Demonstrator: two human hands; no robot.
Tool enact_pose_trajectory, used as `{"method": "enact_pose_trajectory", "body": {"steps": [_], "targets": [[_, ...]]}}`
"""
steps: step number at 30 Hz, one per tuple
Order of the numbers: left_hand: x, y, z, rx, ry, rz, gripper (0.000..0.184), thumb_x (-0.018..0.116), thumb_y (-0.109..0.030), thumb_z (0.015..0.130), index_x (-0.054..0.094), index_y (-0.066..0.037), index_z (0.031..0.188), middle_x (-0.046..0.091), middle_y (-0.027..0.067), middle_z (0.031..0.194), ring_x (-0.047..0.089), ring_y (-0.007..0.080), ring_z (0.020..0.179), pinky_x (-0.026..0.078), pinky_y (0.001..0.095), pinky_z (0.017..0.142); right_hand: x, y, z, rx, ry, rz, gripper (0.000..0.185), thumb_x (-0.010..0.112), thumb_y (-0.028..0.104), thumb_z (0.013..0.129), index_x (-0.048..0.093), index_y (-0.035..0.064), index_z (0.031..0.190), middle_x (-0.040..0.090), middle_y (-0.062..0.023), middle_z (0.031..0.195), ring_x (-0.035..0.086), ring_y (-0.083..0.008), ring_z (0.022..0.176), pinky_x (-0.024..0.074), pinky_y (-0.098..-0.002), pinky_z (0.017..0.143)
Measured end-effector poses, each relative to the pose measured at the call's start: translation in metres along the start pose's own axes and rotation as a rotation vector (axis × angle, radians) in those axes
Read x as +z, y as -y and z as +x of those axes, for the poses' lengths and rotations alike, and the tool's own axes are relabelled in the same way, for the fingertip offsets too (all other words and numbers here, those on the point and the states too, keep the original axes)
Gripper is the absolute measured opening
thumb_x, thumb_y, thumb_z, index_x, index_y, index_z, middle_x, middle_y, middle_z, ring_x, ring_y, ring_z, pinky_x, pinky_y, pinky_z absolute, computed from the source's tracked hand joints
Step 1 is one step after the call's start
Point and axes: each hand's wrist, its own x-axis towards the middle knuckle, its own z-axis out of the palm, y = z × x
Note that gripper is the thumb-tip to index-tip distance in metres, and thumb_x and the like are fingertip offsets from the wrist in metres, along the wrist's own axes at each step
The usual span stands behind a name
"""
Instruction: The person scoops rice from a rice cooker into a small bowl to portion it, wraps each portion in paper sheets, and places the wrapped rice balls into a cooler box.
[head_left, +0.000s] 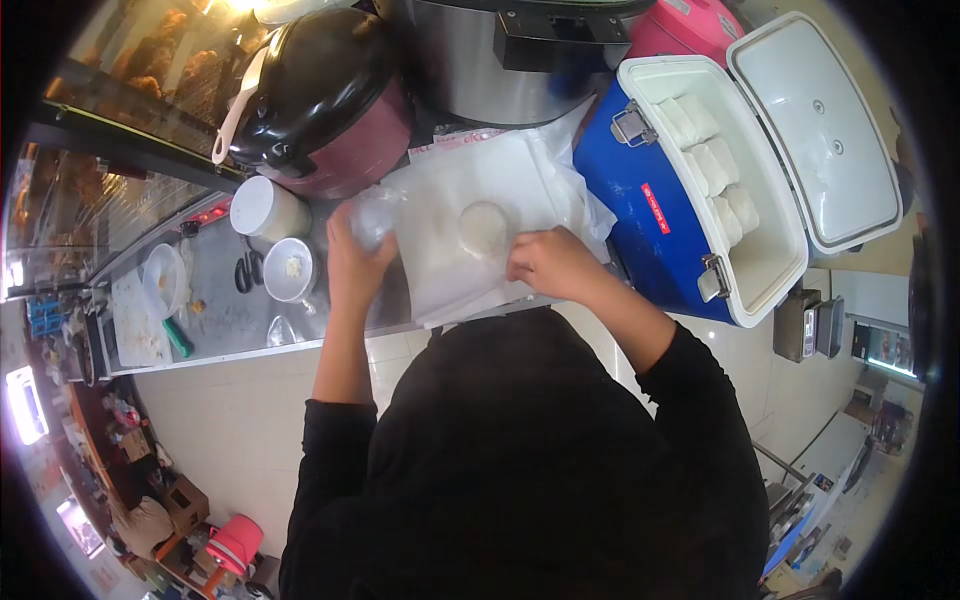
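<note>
On a stack of white wrapping paper (435, 195) lies a round, flat mound of white rice (484, 230). At the paper's left edge my left hand (353, 265) curls its thumb and fingers around a clear plastic cup or bowl (374, 216). My right hand (556, 262) is just right of the rice, its fingers bunched together at the paper's near right side. They look pinched on the paper, though the fingertips are partly hidden. A small white bowl (289, 270) with some white food in it stands left of my left hand.
Right of the paper, an open blue cooler (640, 200) holds several white wrapped packets (715, 170). A dark-lidded rice cooker (340, 110) and a large steel pot (465, 70) stand behind. Leftward are a white tub (268, 208), black scissors (248, 270) and a green-handled knife (178, 338).
</note>
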Motion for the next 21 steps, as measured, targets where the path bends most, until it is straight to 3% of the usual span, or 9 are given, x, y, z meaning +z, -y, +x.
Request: {"method": "enact_pose_trajectory", "body": {"steps": [3,6,9,12,15,18,21], "targets": [[-0.007,0.004,0.003,-0.064,0.045,0.181,0.074,0.075,-0.019,0.074,0.035,-0.002,0.135,0.045,0.0230,0.129,0.047,0.0380,0.120,0.038,0.0444,0.101,-0.011,-0.001,0.017,0.006,-0.098,0.039,0.008,0.063,0.012,0.079,0.071,0.0109,0.078,0.067,-0.0051,0.086,0.065,-0.0257,0.078,0.0513,-0.0354,0.072],[-0.003,-0.010,0.003,0.150,-0.165,0.447,0.069,0.075,-0.019,0.075,0.041,-0.004,0.133,0.045,0.0226,0.131,0.045,0.0384,0.121,0.039,0.0474,0.100,-0.016,-0.014,0.035,0.025,-0.142,0.066,0.008,0.064,0.012,0.079,0.071,0.0098,0.080,0.068,-0.0064,0.085,0.066,-0.0252,0.077,0.0510,-0.0342,0.071],[0.005,-0.028,0.000,0.322,-0.204,0.265,0.059,0.075,-0.023,0.075,0.050,-0.007,0.126,0.048,0.0177,0.129,0.051,0.0372,0.113,0.042,0.0446,0.094,-0.023,-0.019,0.049,0.135,-0.106,0.186,0.008,0.066,0.013,0.079,0.071,0.0079,0.082,0.069,-0.0078,0.082,0.066,-0.0217,0.075,0.0501,-0.0323,0.070],[0.013,-0.055,-0.014,0.471,0.030,0.170,0.042,0.073,-0.023,0.079,0.060,-0.008,0.116,0.055,0.0144,0.122,0.052,0.0353,0.110,0.043,0.0437,0.090,-0.020,-0.034,0.058,0.156,-0.051,0.373,0.010,0.068,0.014,0.080,0.071,0.0059,0.084,0.069,-0.0085,0.079,0.065,-0.0167,0.074,0.0489,-0.0304,0.069],[0.021,-0.065,-0.008,0.229,0.195,0.026,0.042,0.072,-0.017,0.077,0.061,-0.008,0.116,0.059,0.0137,0.119,0.054,0.0332,0.113,0.044,0.0418,0.093,-0.028,-0.036,0.062,0.205,0.050,0.405,0.011,0.070,0.014,0.080,0.071,0.0049,0.086,0.069,-0.0078,0.078,0.063,-0.0136,0.073,0.0481,-0.0289,0.069],[0.016,-0.056,0.004,-0.069,0.668,-0.151,0.044,0.072,-0.017,0.077,0.061,-0.006,0.117,0.065,0.0141,0.109,0.063,0.0304,0.100,0.048,0.0370,0.085,-0.030,-0.037,0.060,0.178,0.082,0.366,0.012,0.071,0.013,0.079,0.071,0.0050,0.088,0.069,-0.0072,0.077,0.062,-0.0128,0.073,0.0474,-0.0279,0.069],[0.018,-0.048,0.004,-0.033,0.658,-0.123,0.036,0.071,-0.018,0.079,0.064,-0.003,0.110,0.069,0.0138,0.100,0.066,0.0294,0.090,0.051,0.0353,0.079,-0.028,-0.039,0.060,0.145,0.077,0.355,0.012,0.071,0.012,0.079,0.071,0.0048,0.088,0.069,-0.0068,0.078,0.061,-0.0126,0.073,0.0472,-0.0276,0.070]]}}
